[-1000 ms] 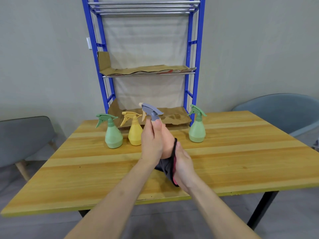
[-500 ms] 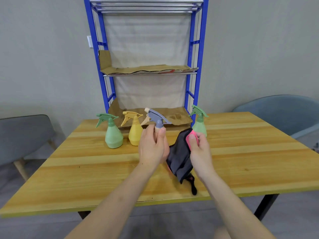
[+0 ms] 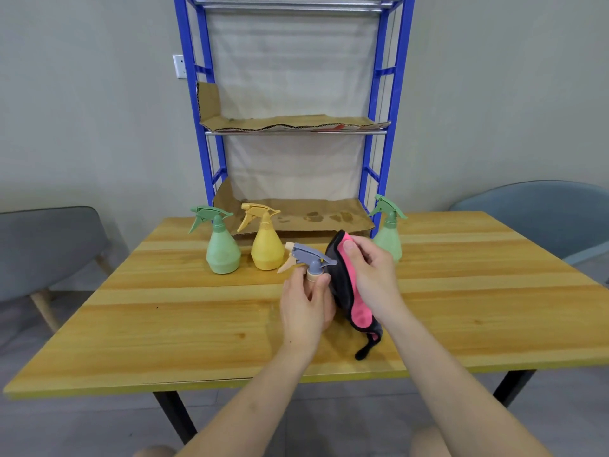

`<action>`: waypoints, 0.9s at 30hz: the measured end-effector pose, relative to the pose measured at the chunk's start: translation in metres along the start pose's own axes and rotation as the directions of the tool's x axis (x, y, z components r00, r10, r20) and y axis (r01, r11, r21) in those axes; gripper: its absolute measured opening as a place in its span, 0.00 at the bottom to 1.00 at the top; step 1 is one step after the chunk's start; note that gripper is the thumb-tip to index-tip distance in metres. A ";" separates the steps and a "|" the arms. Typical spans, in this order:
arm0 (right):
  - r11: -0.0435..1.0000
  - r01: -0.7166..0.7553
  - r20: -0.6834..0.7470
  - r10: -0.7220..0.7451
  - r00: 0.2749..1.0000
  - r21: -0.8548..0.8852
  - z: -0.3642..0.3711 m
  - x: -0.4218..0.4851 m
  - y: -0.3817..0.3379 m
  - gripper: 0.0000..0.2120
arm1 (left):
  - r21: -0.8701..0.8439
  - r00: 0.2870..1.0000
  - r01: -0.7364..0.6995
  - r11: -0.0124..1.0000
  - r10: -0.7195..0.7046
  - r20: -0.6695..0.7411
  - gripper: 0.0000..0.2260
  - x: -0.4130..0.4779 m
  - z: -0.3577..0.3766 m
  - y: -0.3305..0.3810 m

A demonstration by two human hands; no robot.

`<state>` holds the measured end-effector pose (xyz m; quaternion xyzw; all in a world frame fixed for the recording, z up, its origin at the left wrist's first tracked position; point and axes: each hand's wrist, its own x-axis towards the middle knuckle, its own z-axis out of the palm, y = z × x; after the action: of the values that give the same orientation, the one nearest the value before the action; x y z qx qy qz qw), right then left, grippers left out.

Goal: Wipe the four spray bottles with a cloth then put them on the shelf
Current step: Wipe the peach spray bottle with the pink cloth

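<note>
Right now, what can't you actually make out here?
- Body of the grey-topped spray bottle: head view, hidden by the left hand and the black-and-pink cloth.
- Right green bottle: its base sits behind the right hand.
- Shelf top: cut off by the frame.

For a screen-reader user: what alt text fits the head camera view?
The left hand holds a grey-topped spray bottle while the right hand presses a black-and-pink cloth against it, above a wooden table. Three more bottles stand before a blue shelf.
</note>
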<state>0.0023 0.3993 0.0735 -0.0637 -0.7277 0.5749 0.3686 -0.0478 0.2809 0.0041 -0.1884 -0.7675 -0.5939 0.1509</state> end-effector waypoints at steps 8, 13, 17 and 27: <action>0.999 0.035 0.063 -0.033 0.997 -0.031 -0.002 0.003 -0.006 0.10 | 0.043 0.999 -0.017 0.999 0.015 0.045 0.19 -0.015 -0.019 0.001; 0.996 0.079 0.056 -0.076 0.996 -0.041 -0.004 0.013 -0.022 0.09 | 0.020 0.985 -0.134 0.991 0.135 -0.110 0.08 -0.013 -0.046 0.016; 0.985 0.132 0.123 -0.119 0.985 -0.109 0.003 0.015 -0.029 0.10 | 0.079 0.973 -0.154 0.985 0.165 -0.161 0.10 0.022 -0.055 0.020; 0.906 0.235 0.323 -0.118 0.939 -0.352 0.021 0.006 -0.018 0.06 | -0.027 0.999 -0.032 0.999 0.031 -0.042 0.10 0.053 -0.052 0.011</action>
<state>-0.0092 0.3797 0.0903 0.0181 -0.8759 0.3873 0.2872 -0.0894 0.2385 0.0504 -0.1903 -0.7529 -0.6057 0.1737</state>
